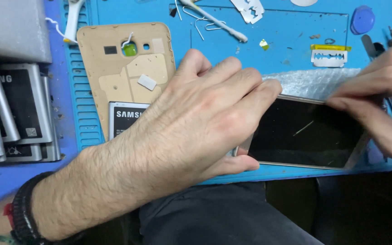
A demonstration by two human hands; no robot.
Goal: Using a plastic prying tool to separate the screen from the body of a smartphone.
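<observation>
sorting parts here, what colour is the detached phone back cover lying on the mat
Gold-beige, a flat plastic phone back cover lying inside-up on the blue ribbed work mat; the head view shows it.
</observation>
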